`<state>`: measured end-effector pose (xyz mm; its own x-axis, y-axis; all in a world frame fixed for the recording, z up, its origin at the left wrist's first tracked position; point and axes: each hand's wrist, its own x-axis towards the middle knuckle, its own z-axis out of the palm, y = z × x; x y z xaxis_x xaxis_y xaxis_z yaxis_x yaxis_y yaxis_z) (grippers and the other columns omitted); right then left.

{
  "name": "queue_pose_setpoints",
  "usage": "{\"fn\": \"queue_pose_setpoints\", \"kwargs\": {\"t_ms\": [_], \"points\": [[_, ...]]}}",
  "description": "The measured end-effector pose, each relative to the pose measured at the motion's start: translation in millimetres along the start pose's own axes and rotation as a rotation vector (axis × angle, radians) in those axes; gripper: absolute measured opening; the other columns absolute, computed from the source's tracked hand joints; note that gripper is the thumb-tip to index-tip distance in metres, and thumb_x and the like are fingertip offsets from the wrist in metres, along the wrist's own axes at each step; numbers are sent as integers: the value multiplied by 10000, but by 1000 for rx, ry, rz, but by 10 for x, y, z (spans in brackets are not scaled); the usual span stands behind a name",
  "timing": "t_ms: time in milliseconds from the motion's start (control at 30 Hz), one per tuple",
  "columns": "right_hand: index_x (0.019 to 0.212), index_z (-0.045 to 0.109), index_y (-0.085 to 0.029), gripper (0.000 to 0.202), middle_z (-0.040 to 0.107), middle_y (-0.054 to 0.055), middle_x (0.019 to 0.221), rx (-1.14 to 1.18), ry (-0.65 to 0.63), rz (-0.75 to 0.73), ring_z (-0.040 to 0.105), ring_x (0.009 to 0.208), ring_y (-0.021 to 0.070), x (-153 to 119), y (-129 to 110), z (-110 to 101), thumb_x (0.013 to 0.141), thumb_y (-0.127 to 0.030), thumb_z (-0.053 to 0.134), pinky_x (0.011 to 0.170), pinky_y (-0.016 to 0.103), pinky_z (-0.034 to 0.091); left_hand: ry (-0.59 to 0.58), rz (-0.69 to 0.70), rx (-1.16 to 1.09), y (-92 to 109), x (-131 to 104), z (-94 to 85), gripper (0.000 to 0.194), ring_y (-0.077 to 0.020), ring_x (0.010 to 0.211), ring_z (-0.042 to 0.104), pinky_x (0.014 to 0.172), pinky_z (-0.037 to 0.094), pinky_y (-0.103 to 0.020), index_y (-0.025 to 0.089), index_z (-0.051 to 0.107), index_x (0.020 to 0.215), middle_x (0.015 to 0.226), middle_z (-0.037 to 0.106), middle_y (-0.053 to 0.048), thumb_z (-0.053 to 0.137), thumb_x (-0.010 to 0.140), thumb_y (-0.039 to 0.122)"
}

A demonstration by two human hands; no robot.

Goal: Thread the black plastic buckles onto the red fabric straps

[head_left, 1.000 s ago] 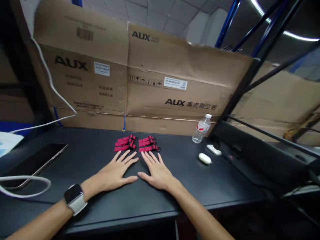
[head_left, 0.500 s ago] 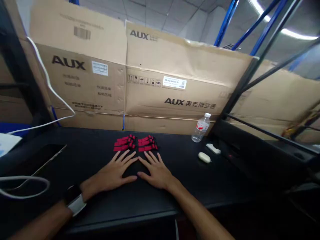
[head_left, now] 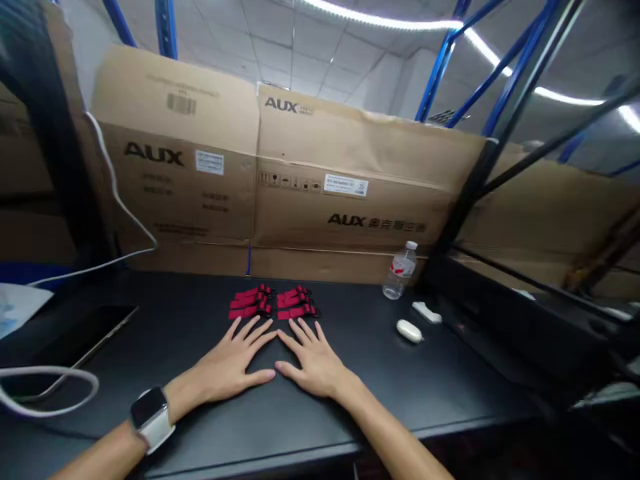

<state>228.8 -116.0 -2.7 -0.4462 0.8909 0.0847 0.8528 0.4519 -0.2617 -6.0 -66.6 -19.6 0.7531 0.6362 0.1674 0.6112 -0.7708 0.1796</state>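
My left hand [head_left: 233, 363] lies flat on the black table [head_left: 265, 427], fingers spread and nothing in it. A watch with a pale band [head_left: 153, 417] is on that wrist. Beside it my right hand [head_left: 313, 360] also rests palm down with its fingers apart. The two index fingertips are close together or touching, and so are the thumbs. Just beyond the fingertips lie two small groups of red straps with black buckles, a left group [head_left: 247, 303] and a right group [head_left: 295, 303]. Neither hand holds them.
A clear plastic bottle [head_left: 400, 272] stands at the back right, near a white rounded case [head_left: 409, 331] and a flat white piece [head_left: 427, 312]. A phone [head_left: 90, 337] and white cable [head_left: 95, 393] lie left. Cardboard [head_left: 300, 220] walls the back; a dark frame rises right.
The head view has tilted up a little, so everything sits lower in the picture. Both hands and the straps keep their places on the table.
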Motion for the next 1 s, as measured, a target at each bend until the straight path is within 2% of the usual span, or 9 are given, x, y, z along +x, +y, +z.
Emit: {"fn": "queue_pose_setpoints", "kwargs": {"t_ms": [233,400,500,567,700,767,867,1000], "points": [[1459,259,-328,685,182,83,1546,-4,-21,-36,119,1429,302,32,15,-43,873,-680,308,1115,599,86,24,43,9,-13,-29,-39,698,-329,1398,235,1115,143,-598,336,242,1464,1524,291,-37,421,859,634],[1441,324,-296,714,275,107,1516,20,-45,-105,234,1401,301,202,17,-226,847,-689,369,1119,533,198,87,11,37,-87,34,-213,577,-287,1313,407,1101,276,-491,301,445,1371,1420,475,-52,444,872,591],[1429,353,-272,695,369,117,1472,28,11,-125,347,1352,289,438,-7,-344,850,-651,420,1094,480,285,209,-62,60,-192,220,-370,481,-266,1247,482,1043,361,-431,260,511,1308,1359,538,-69,424,911,517],[1394,413,-247,640,435,117,1429,12,60,-142,408,1312,279,622,-22,-369,861,-598,459,1067,443,332,288,-79,48,-285,369,-438,495,-257,1203,517,1006,393,-413,231,428,1368,1350,541,-85,424,927,454],[1281,520,-226,453,538,95,1328,-64,207,-128,487,1222,246,896,-23,-249,887,-450,513,1009,405,373,399,-92,-8,-466,520,-430,451,-241,1125,559,968,419,-378,198,438,1346,1281,581,-102,438,929,368],[1216,559,-219,385,586,87,1252,-110,258,-112,510,1167,240,946,-6,-146,879,-406,542,985,402,371,380,-71,-53,-525,489,-385,426,-230,1081,576,947,431,-360,208,474,1310,1227,609,-91,468,916,369],[1146,588,-205,317,624,82,1147,-163,293,-114,521,1093,232,948,30,-24,866,-352,575,958,388,358,289,-24,-84,-565,396,-321,354,-224,1072,565,932,428,-352,238,534,1236,1187,619,-66,473,916,375],[1101,590,-196,245,632,74,1087,-143,318,-121,526,1045,213,939,69,46,873,-281,566,925,363,344,221,-23,-99,-572,364,-245,340,-229,1058,550,943,407,-362,238,563,1201,1145,618,-67,469,918,400]]}}
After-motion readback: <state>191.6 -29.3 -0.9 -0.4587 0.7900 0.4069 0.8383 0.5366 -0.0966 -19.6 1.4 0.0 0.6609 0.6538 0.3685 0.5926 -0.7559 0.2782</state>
